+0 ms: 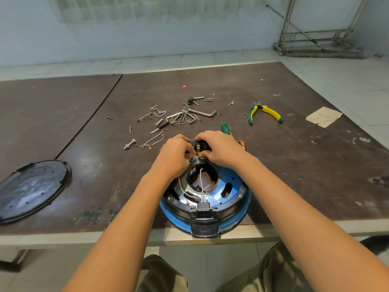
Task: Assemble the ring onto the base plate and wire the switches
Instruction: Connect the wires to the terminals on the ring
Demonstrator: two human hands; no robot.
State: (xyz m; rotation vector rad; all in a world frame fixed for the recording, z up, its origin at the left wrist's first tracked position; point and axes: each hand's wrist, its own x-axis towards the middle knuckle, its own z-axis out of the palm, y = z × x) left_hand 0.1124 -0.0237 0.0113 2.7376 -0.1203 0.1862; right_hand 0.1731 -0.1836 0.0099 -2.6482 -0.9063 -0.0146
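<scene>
Single head-worn wide view, facing forward and down, close above the table (294, 154)

1. I see the blue base plate (229, 180) lying flat at the tabletop's (294, 165) near edge.
2. A black ring (177, 204) sits round its rim.
3. Black switch block (200, 145) at the ring's far side; white wires (201, 182) loop in the centre opening.

At centre frame, the right hand (221, 147) grips a black switch block (200, 145) and, with the left hand (175, 153), hides most of it. What the left fingertips pinch cannot be made out. A green screwdriver handle (226, 128) shows only partly behind the right hand. The black cover (33, 189) is cut by the left edge. A tiny red scrap (185, 86), upper centre, is unidentifiable.
</scene>
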